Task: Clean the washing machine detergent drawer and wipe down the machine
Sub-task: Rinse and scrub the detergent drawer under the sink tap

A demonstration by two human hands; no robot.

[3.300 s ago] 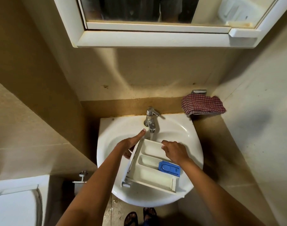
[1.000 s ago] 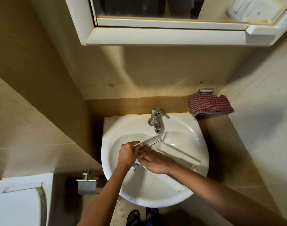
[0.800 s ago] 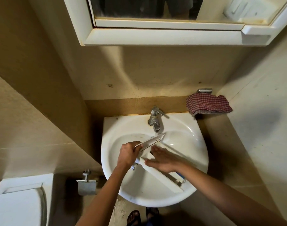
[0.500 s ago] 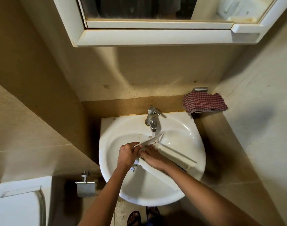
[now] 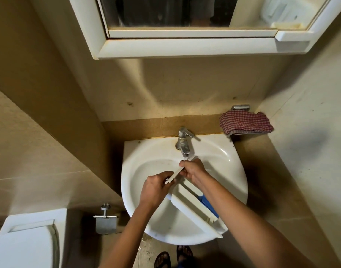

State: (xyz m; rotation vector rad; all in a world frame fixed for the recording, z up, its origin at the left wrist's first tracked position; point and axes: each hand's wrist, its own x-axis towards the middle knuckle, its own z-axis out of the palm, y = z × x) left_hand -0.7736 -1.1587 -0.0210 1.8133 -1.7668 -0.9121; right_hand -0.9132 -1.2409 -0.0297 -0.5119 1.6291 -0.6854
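One white drawer (image 5: 191, 207), tilted on edge in the sink (image 5: 239, 171), one blue insert (image 5: 207, 205) showing. My left hand (image 5: 156, 188) and right hand (image 5: 194, 171) both clench fingers round its upper end; just beyond them, one tap (image 5: 183, 142).

No text, label, brand or number is legible on anything in view.

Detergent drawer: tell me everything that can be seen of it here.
The detergent drawer is long, white plastic, with compartments and a blue insert toward its near end. It is tipped on its side, slanting across the sink, far end under the tap. The left hand grips that far end; the right hand pinches a thin edge there. Contact with the sink cannot be told.
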